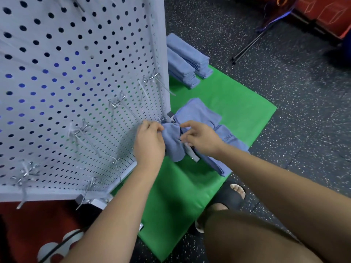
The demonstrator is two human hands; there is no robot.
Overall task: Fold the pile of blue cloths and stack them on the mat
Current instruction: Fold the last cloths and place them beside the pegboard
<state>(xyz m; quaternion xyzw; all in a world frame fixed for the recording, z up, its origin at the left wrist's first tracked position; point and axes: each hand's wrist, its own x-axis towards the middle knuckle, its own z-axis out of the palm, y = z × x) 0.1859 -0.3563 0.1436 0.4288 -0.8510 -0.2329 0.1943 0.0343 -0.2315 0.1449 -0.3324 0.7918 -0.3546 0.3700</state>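
My left hand (150, 143) curls its fingers to pinch one edge of a soft, bunched blue cloth (173, 144). My right hand (201, 139) pinches the other side between thumb and forefinger. The cloth hangs crumpled over the smooth green mat (190, 196). Loose cloths (197, 112) lie rumpled beneath, and two squared stacks (188, 59) sit at the mat's far end, beside a holed white pegboard (76, 82).

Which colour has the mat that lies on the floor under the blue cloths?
The mat is bright green; the head view shows it best.
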